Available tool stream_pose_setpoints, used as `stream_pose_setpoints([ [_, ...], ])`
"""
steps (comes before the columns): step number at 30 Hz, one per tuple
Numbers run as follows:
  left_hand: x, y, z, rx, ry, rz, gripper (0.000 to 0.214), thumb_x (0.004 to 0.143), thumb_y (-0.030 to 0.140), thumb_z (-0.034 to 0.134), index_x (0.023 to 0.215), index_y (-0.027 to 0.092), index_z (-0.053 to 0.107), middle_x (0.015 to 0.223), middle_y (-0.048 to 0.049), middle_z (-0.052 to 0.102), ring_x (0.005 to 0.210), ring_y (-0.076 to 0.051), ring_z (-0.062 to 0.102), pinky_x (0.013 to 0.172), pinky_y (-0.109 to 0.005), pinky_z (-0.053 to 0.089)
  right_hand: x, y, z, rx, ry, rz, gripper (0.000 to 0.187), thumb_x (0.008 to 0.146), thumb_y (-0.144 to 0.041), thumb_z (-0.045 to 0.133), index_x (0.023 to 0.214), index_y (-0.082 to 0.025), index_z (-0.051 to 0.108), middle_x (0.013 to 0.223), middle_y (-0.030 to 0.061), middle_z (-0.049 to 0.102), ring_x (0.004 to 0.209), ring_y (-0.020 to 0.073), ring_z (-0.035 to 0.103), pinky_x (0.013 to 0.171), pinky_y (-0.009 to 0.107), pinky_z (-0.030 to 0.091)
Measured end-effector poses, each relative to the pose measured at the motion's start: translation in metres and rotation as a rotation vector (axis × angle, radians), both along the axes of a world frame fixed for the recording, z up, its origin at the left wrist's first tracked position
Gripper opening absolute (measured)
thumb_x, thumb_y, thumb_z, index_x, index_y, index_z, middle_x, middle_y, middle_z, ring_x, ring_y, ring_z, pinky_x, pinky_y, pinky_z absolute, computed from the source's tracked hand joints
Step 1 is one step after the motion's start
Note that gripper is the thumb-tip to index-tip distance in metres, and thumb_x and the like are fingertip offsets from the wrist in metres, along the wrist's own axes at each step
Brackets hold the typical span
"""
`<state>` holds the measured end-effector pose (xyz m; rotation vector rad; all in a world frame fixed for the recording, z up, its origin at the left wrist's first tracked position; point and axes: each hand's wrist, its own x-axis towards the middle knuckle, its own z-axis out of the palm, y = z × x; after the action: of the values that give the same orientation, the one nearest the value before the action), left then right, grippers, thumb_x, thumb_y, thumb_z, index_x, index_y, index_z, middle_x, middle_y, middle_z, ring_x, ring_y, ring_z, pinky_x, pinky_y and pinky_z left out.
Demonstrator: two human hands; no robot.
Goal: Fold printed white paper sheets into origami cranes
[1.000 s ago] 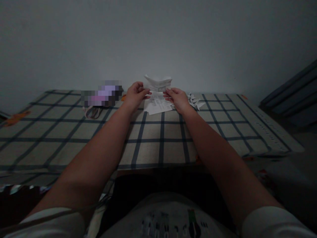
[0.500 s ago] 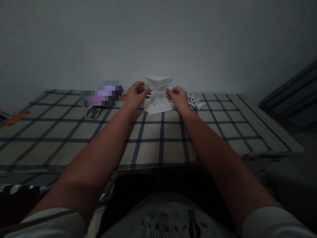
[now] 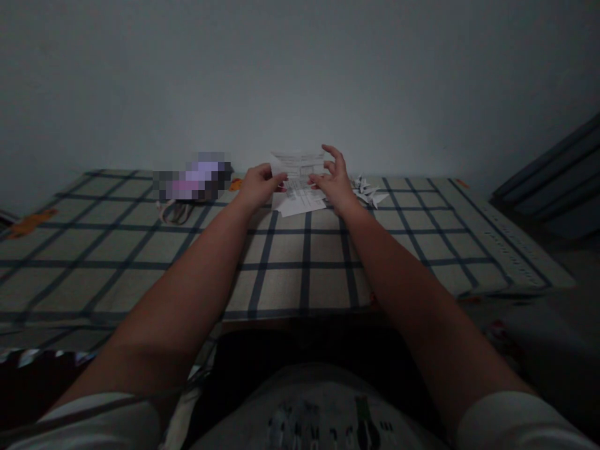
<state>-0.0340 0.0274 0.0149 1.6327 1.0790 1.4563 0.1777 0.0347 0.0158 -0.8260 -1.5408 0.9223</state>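
A small printed sheet of paper (image 3: 296, 164) stands upright between my two hands above the far side of the checked cloth (image 3: 290, 250). My left hand (image 3: 257, 183) pinches its lower left edge. Against its right side rests my right hand (image 3: 334, 176), thumb and forefinger on the lower edge and the other fingers spread upward. Under the hands lie more printed sheets (image 3: 300, 199) flat on the cloth.
Several small folded white paper pieces (image 3: 370, 190) lie just right of my right hand. A blurred purple object (image 3: 194, 177) and a looped cord (image 3: 174, 212) lie to the left. A grey wall rises behind; dark furniture (image 3: 553, 181) stands at right.
The paper, curled and sagging a second ago, is now pulled flat and upright. My right hand's fingers have spread and lifted; my left hand has dropped slightly along the edge.
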Motion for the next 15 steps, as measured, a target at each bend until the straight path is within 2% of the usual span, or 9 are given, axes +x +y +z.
stream_pose_setpoints([
  [4, 0.0023, -0.0049, 0.0034, -0.011, -0.036, -0.019, 0.031, 0.076, 0.035, 0.079, 0.099, 0.015, 0.070, 0.106, -0.0096, 0.075, 0.087, -0.018, 0.071, 0.078, -0.034, 0.062, -0.0013, 0.0004, 0.0003, -0.068, 0.011, 0.009, 0.047, 0.083, -0.038, 0.074, 0.125, -0.029, 0.055, 0.126, 0.0046, 0.064, 0.083, 0.0113, 0.070, 0.074, 0.025, 0.058],
  [7, 0.0028, -0.0031, 0.0047, -0.030, -0.083, -0.020, 0.032, 0.077, 0.035, 0.079, 0.100, 0.016, 0.068, 0.107, -0.0092, 0.075, 0.089, -0.018, 0.071, 0.083, -0.036, 0.062, -0.0014, 0.0011, 0.0004, -0.132, 0.049, 0.003, 0.046, 0.083, -0.036, 0.075, 0.123, -0.030, 0.055, 0.122, 0.0026, 0.067, 0.084, 0.0109, 0.070, 0.074, 0.025, 0.058],
  [12, 0.0016, 0.0026, 0.0021, -0.033, -0.117, -0.042, 0.033, 0.075, 0.036, 0.081, 0.100, 0.018, 0.068, 0.103, -0.0068, 0.075, 0.081, -0.014, 0.069, 0.083, -0.034, 0.061, -0.0011, 0.0019, -0.0046, -0.140, 0.024, 0.140, 0.027, 0.081, -0.035, 0.076, 0.102, -0.021, 0.067, 0.102, 0.0030, 0.075, 0.078, 0.0112, 0.068, 0.070, 0.023, 0.056],
  [15, 0.0006, 0.0015, -0.0004, -0.024, -0.050, -0.073, 0.033, 0.071, 0.031, 0.083, 0.099, 0.017, 0.071, 0.100, -0.0070, 0.076, 0.083, -0.016, 0.070, 0.083, -0.034, 0.060, -0.0011, 0.0019, -0.0074, -0.154, -0.051, 0.104, 0.023, 0.084, -0.039, 0.073, 0.093, -0.017, 0.070, 0.085, 0.0032, 0.074, 0.072, 0.0120, 0.066, 0.067, 0.023, 0.053],
])
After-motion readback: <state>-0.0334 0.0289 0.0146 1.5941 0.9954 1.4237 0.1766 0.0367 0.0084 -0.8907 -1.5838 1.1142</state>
